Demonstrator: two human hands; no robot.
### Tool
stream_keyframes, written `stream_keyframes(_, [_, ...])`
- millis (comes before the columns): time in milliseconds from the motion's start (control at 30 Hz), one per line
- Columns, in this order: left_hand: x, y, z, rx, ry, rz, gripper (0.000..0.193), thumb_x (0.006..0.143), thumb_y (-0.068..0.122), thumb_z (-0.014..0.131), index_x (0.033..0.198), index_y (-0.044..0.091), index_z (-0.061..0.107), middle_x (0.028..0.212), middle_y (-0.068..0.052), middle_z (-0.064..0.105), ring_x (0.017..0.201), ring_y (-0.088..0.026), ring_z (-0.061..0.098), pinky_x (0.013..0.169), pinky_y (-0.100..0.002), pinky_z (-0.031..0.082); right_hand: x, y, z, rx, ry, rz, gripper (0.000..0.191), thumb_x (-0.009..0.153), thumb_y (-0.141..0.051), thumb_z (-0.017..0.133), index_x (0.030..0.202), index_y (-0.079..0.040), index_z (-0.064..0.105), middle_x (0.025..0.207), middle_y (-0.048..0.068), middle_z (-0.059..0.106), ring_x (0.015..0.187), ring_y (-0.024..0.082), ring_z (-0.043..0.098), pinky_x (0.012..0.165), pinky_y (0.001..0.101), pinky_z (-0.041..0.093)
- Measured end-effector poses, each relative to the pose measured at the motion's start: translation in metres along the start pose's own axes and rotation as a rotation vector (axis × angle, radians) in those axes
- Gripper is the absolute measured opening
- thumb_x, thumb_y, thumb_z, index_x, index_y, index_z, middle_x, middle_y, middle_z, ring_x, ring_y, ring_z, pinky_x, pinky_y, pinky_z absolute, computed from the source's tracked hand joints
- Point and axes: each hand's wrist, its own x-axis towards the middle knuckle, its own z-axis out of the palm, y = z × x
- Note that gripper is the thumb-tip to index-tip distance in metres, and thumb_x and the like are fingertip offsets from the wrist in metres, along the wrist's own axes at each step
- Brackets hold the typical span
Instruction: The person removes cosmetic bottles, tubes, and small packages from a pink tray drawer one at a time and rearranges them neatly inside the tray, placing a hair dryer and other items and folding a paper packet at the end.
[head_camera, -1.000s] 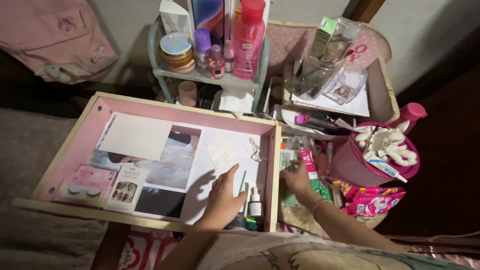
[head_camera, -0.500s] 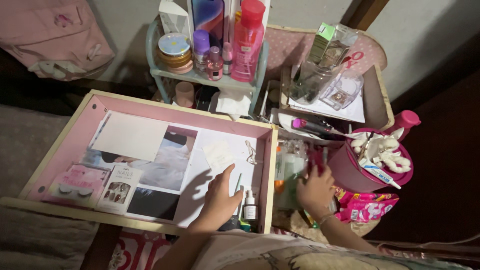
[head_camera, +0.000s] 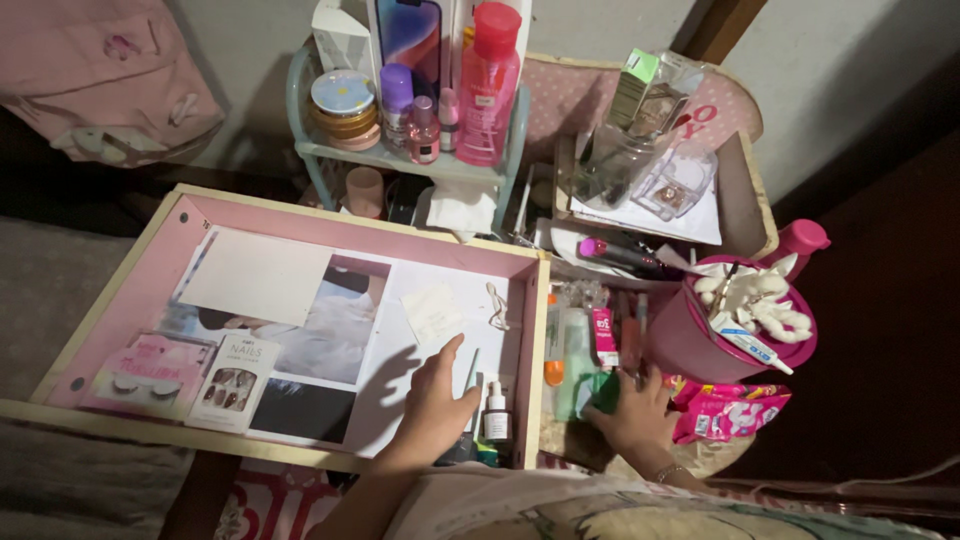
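Note:
My left hand (head_camera: 432, 405) rests inside the pink wooden drawer (head_camera: 150, 245) near its front right corner, fingers apart, next to a small white dropper bottle (head_camera: 497, 415) and a thin pale stick (head_camera: 470, 372). My right hand (head_camera: 632, 410) is outside the drawer to the right, closed around a green item (head_camera: 603, 392) among bottles and tubes (head_camera: 580, 345). The drawer's floor holds white papers (head_camera: 255, 277), photo sheets, a nail set card (head_camera: 232, 383) and a pink lash box (head_camera: 150, 375).
A pale green rack (head_camera: 405, 157) behind the drawer holds a pink bottle (head_camera: 487, 85), small bottles and round tins. A pink cup (head_camera: 700, 345) with white items stands at right, pink packets (head_camera: 730, 410) beside it. A cardboard box (head_camera: 745, 195) holds clear containers.
My right hand has moved down and right from the tubes beside the drawer and now grips a green item. My left hand has stayed in the drawer's front right corner.

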Motion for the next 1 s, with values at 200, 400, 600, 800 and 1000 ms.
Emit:
stream_keyframes(200, [0.0,0.004,-0.002,0.02,-0.012,-0.021,0.077,0.08,0.021,0.071,0.15,0.017,0.04,0.14,-0.018,0.055,0.133,-0.038,0.047,0.11,-0.049,0.038,0.014,0.021,0.024,0.281,0.03,-0.095,0.079,0.073,-0.02,0.084,0.142,-0.02,0.045,0.154,0.02,0.034,0.123,0.044,0.056,0.098,0.0507,0.051])
stream_keyframes(400, [-0.001,0.004,-0.001,0.017,-0.024,-0.018,0.076,0.08,0.021,0.071,0.15,0.016,0.04,0.139,-0.018,0.056,0.132,-0.038,0.049,0.109,-0.048,0.039,0.031,0.037,0.046,0.424,0.059,-0.267,0.045,0.078,-0.013,0.07,0.123,-0.018,0.066,0.121,0.016,0.07,0.116,0.034,0.067,0.101,0.0417,0.054])
stream_keyframes(600, [-0.002,0.004,0.002,0.01,-0.056,-0.011,0.077,0.082,0.021,0.07,0.151,0.016,0.038,0.141,-0.019,0.054,0.133,-0.038,0.047,0.11,-0.049,0.039,0.036,0.025,0.053,0.496,0.134,-0.292,0.062,0.078,-0.027,0.079,0.132,-0.007,0.056,0.128,0.023,0.059,0.116,0.039,0.06,0.096,0.0461,0.048])
stream_keyframes(800, [-0.002,0.003,0.005,0.026,-0.047,-0.025,0.077,0.081,0.021,0.071,0.151,0.018,0.038,0.141,-0.018,0.053,0.133,-0.038,0.046,0.11,-0.05,0.037,0.084,0.009,0.055,0.574,0.183,-0.281,0.042,0.087,-0.034,0.07,0.104,0.005,0.074,0.11,0.024,0.071,0.102,0.037,0.07,0.094,0.0432,0.053])
stream_keyframes(1000, [0.0,0.001,0.004,0.047,-0.015,-0.026,0.077,0.081,0.02,0.071,0.15,0.017,0.039,0.139,-0.019,0.056,0.131,-0.038,0.049,0.11,-0.048,0.038,0.127,-0.019,0.069,0.902,0.037,0.055,0.042,0.093,-0.031,0.057,0.102,0.007,0.072,0.093,0.022,0.074,0.092,0.032,0.069,0.085,0.0433,0.05])
